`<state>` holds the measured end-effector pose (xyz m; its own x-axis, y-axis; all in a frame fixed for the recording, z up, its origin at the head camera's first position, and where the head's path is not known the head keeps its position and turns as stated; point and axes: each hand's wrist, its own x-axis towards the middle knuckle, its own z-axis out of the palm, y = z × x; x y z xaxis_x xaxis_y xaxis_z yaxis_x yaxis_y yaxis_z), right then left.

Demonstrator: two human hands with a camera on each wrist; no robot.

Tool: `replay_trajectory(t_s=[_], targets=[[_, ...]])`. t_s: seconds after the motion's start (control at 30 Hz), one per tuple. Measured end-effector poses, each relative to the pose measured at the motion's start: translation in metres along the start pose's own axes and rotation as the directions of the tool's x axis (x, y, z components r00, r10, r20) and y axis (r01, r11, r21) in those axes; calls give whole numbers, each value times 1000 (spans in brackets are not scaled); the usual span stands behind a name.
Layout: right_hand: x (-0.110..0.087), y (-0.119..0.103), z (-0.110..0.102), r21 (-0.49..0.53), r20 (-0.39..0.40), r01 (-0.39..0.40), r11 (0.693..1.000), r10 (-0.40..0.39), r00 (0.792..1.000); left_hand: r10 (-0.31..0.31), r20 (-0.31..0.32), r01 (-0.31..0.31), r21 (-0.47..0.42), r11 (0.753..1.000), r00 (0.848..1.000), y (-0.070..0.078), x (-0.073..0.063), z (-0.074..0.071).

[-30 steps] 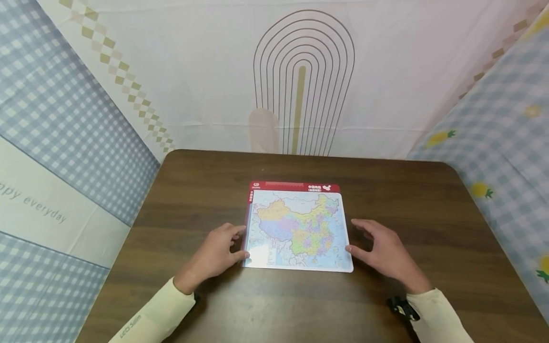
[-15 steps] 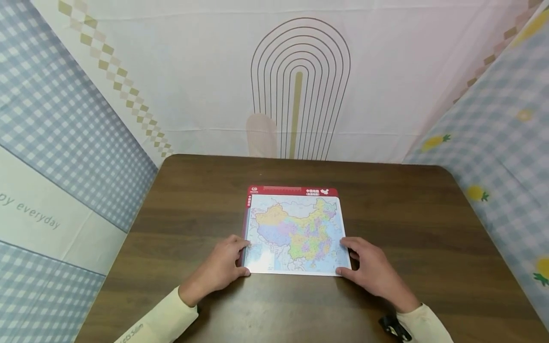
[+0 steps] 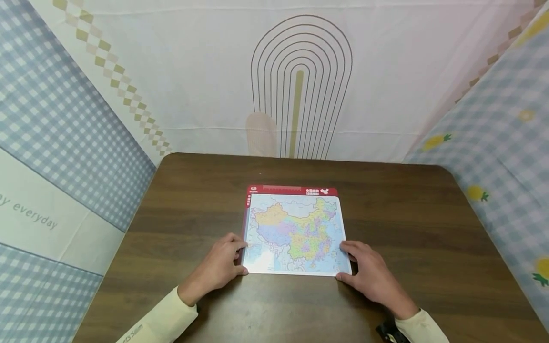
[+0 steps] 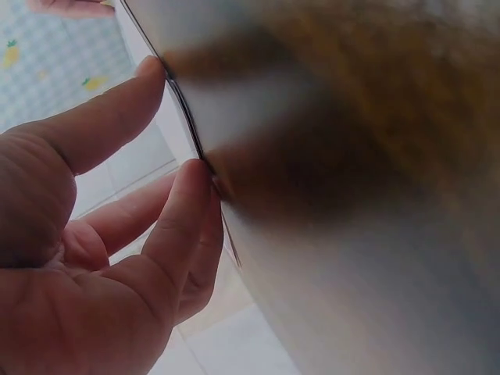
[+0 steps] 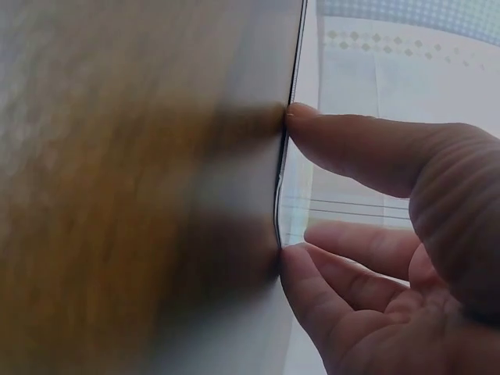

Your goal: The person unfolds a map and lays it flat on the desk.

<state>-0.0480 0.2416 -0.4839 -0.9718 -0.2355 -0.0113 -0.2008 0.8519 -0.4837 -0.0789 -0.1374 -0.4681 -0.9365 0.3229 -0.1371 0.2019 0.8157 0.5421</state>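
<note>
A thin, flat map board (image 3: 296, 224) printed with a coloured map of China lies on the table, its red header strip along the far edge. My left hand (image 3: 219, 263) touches its left side low down, thumb tip at the near left corner. On the opposite side, my right hand (image 3: 370, 270) rests its fingertips at the lower right edge, thumb by the near corner. In the left wrist view, the thumb and fingertips (image 4: 191, 176) meet the board's thin dark edge. The right wrist view shows the thumb (image 5: 344, 141) and a fingertip likewise against the edge.
The board lies near the middle of a dark brown wooden table (image 3: 188, 190) with rounded far corners. A white patterned cloth (image 3: 206, 71) hangs behind it. Blue checked cloths (image 3: 506, 157) hang at both sides. Light glares off the board's near left part.
Both hands have come nearer the person along the board's sides. The right hand has moved left onto the right edge, from just beside it. Over the last half second, hands and board hardly move.
</note>
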Motion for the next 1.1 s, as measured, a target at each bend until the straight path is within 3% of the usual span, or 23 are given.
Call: replay_trajectory(t_s=[0.4,0.87,1.1], targets=[[4,1,-4,37,35,-7,999,6,999,15,17,-15,34,999,1000,1,0,-2],[25,12,-10,55,105,-18,998,12,994,91,34,-93,61,994,995,4,-7,4],[35,17,-13,41,88,41,998,-45,995,137,67,-142,76,987,988,10,-15,7]])
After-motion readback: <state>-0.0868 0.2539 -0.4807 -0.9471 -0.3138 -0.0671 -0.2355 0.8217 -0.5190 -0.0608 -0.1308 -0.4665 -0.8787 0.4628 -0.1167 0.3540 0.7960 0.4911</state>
